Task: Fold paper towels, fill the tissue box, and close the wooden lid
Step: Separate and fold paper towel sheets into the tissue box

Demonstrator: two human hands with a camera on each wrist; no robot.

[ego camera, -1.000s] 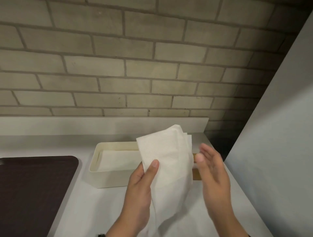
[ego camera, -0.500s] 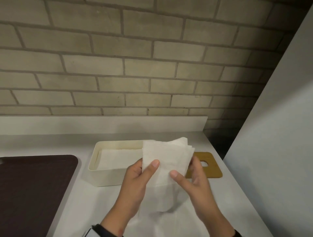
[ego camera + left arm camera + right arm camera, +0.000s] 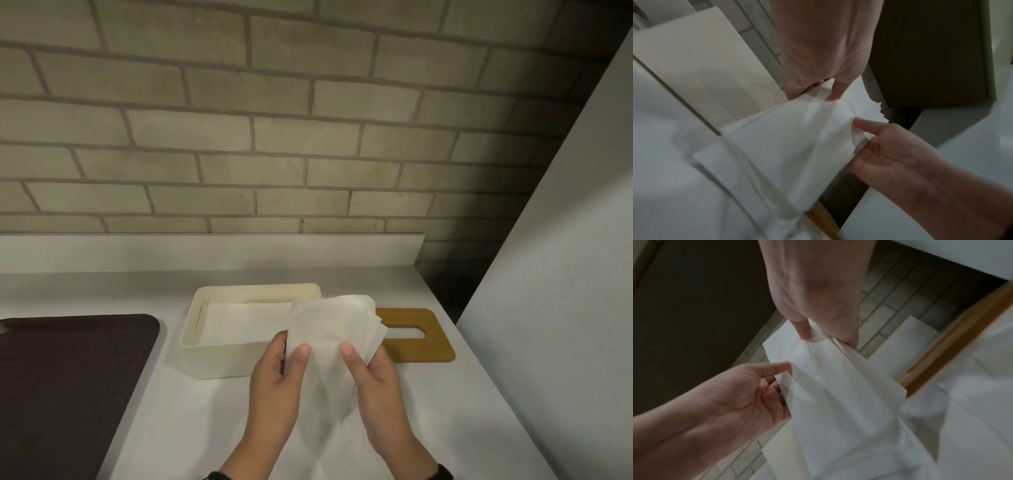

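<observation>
I hold a white paper towel (image 3: 329,325) up in front of me with both hands, just before the right end of the tissue box. My left hand (image 3: 291,349) pinches its left side, thumb on the near face. My right hand (image 3: 359,353) pinches the right side, where several layered edges show. The towel's lower part hangs down toward the counter. The cream tissue box (image 3: 219,356) stands with its top uncovered and white folded towels (image 3: 246,318) inside. The wooden lid (image 3: 428,346) with its slot lies flat on the counter right of the box. The wrist views show the same towel (image 3: 797,138) (image 3: 838,394) pinched between thumbs and fingers.
A dark brown mat (image 3: 68,377) covers the counter to the left. A low white backsplash (image 3: 205,250) and a brick wall run behind the box. A tall white panel (image 3: 548,308) closes off the right side, close to the lid.
My right hand came in from the right and took hold of the towel. The towel dropped lower and now sits between both thumbs, uncovering the lid behind it.
</observation>
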